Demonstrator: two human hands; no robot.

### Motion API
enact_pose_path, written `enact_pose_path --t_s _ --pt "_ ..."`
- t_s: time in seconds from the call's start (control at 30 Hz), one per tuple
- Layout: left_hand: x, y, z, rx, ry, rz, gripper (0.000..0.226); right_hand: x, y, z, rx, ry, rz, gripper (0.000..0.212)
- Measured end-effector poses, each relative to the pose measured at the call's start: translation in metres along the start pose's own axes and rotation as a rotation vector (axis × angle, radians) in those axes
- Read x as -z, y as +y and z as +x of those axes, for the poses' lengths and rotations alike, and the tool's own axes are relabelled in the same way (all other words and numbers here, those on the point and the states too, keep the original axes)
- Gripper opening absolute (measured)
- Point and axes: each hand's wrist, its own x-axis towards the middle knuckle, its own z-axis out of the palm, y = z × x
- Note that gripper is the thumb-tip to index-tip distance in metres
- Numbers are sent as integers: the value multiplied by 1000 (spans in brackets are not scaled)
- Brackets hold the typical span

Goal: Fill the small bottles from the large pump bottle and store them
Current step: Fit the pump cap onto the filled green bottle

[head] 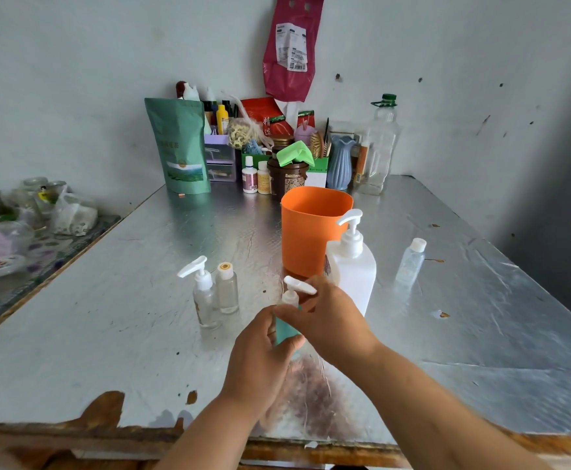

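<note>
At the bench (124, 317), we hold the small teal bottle (286, 332) near its front edge. Our left hand (260, 357) has its fingers wrapped round the bottle's body, and our right hand (333, 322) has its fingers pinched on the white pump top (298, 286); we cannot tell whether the bottle's base touches the surface.

The large pump bottle (353, 276) stands just beyond the right hand at one o'clock, with the orange bin (309, 232) close behind it at twelve. A clear pump bottle (204, 298) and a capped clear bottle (227, 290) stand side by side at ten o'clock. Another capped bottle (411, 262) stands apart at two.

A creased silver sheet covers the bench. It is torn away at seven o'clock to bare brown wood, and it is stained reddish under our wrists. Packets, jars and a blue vase (341, 162) crowd the far edge against a scuffed grey wall (74, 79), where a red bag (292, 49) hangs. At nine o'clock glass jars sit on a patterned cloth (57, 245).
</note>
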Motion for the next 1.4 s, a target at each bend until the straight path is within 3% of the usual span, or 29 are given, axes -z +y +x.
enact_pose_path --t_s 0.1,0.23,0.37,0.53,0.6,0.7,0.77,0.97,1.27,1.4 --pt "1 1 0 -6 8 2 20 -4 1 -1 12 -44 14 43" --pt "2 5 -1 -3 7 -22 21 -3 4 -1 18 -33 31 22" --pt "1 4 -1 -11 5 -22 20 -4 5 0 -11 -28 46 32" --pt "0 3 -1 -18 11 -13 22 -3 4 -3 41 -10 69 9" --pt "0 4 -2 -27 -3 -8 22 -1 2 -4 46 13 38 25" --pt "2 4 -2 -30 -3 -6 23 -2 1 -4 59 -32 33 10" --pt "2 4 -1 -12 6 -7 23 -3 0 -4 53 -55 63 20" --pt "0 2 -1 1 -17 7 22 1 1 -3 1 -26 137 18" --pt "-1 1 -1 -9 -31 47 23 -2 3 -6 8 22 25 23" --pt "-1 1 -1 10 -13 68 25 3 6 -13 48 73 66 36"
